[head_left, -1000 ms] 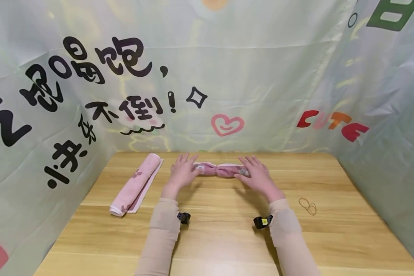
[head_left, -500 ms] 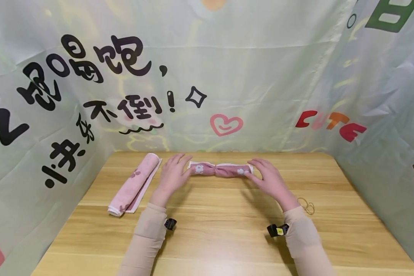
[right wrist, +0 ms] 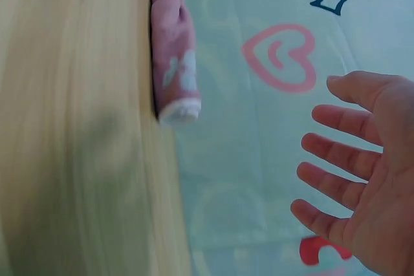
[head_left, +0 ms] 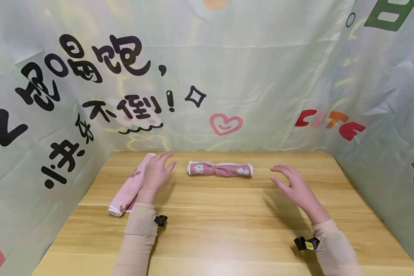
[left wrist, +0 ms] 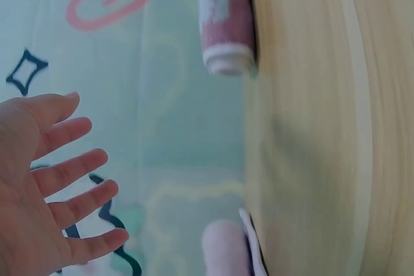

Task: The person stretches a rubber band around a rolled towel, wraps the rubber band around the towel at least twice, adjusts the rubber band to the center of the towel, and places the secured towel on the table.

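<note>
A dark pink rolled towel [head_left: 224,170] with white flowers lies crosswise near the back of the table, cinched at its middle. My left hand [head_left: 156,174] is left of it, apart from it, and overlaps a paler pink rolled towel [head_left: 127,191] in the head view. In the left wrist view that hand's fingers [left wrist: 84,205] are spread, with nothing held. To the right of the cinched towel, my right hand [head_left: 298,189] hovers above the table, thumb and fingers apart. The right wrist view shows its palm bare, away from the towel's white-edged end [right wrist: 180,111].
The wooden table [head_left: 214,237] meets a printed fabric backdrop [head_left: 262,76] at its back edge, and fabric also hangs along both sides. Each wrist carries a small black camera, such as the right wrist camera [head_left: 306,243].
Both hands have drawn away from the ends of the cinched towel, the left one leftward, the right one rightward. The towel stays on the table. The thin bands at right are now hidden behind the right hand.
</note>
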`<state>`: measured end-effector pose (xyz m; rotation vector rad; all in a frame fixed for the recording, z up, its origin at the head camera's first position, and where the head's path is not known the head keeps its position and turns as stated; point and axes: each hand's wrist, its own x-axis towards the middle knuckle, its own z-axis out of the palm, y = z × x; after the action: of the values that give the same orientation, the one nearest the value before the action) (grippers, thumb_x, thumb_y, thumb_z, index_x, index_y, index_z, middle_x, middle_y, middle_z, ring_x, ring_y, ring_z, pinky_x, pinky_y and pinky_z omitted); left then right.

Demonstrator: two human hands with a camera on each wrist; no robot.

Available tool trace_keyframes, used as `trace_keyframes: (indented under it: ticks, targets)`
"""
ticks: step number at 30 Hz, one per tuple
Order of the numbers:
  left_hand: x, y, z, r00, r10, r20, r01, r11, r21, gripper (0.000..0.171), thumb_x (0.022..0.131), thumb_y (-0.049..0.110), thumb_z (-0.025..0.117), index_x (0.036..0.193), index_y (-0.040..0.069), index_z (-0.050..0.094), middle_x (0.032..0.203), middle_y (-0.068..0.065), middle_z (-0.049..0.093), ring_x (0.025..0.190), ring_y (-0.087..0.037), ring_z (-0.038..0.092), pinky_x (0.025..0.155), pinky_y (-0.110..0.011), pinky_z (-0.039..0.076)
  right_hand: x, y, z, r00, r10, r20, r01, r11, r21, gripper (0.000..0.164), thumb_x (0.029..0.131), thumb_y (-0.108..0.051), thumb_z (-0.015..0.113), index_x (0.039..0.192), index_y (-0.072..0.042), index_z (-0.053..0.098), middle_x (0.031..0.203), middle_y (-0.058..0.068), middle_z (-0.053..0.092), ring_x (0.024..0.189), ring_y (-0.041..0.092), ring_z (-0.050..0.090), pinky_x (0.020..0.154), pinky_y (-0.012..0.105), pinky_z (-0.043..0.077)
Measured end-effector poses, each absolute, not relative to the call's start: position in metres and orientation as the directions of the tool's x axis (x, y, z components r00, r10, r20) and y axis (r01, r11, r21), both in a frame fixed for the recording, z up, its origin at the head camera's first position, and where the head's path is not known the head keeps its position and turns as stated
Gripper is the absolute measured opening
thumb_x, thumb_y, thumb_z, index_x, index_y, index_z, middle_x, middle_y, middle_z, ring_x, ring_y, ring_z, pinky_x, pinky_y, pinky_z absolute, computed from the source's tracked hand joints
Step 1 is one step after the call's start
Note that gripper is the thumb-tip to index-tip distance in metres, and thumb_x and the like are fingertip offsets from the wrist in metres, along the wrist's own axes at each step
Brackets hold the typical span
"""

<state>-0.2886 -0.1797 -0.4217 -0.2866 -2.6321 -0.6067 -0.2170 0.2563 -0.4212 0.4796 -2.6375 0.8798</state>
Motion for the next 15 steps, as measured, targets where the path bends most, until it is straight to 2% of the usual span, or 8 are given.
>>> trace_keyframes:
  ticks: [8, 15]
  targets:
    - [-0.295, -0.207, -0.427, -0.914, 0.025, 0.406, 0.229, 0.856, 0.464, 0.04, 0.096, 0.034, 0.06, 0.129, 0.011, 0.061, 0.132, -0.015, 0.06, 0.124, -0.04, 0.053, 0.105, -0.056, 0.04, -0.2, 0.287, -0.426, -0.874, -0.17, 0.455, -0.402, 0.778, -0.483, 0.026, 0.095, -0.017, 0.063, 0.117, -0.004, 0.064, 0.122, 0.02, 0.061, 0.116, 0.039, 0.053, 0.09, 0.055, 0.042]
    - [-0.295, -0.226, -0.43, -0.925, -0.057, 0.375, 0.164, 0.833, 0.529, 0.04, 0.096, 0.032, 0.06, 0.13, 0.01, 0.06, 0.135, -0.018, 0.057, 0.126, -0.044, 0.049, 0.107, -0.057, 0.037, -0.189, 0.311, -0.432, -0.874, -0.145, 0.463, -0.375, 0.807, -0.456, 0.023, 0.093, -0.017, 0.066, 0.113, -0.006, 0.066, 0.119, 0.017, 0.064, 0.109, 0.031, 0.052, 0.089, 0.031, 0.04]
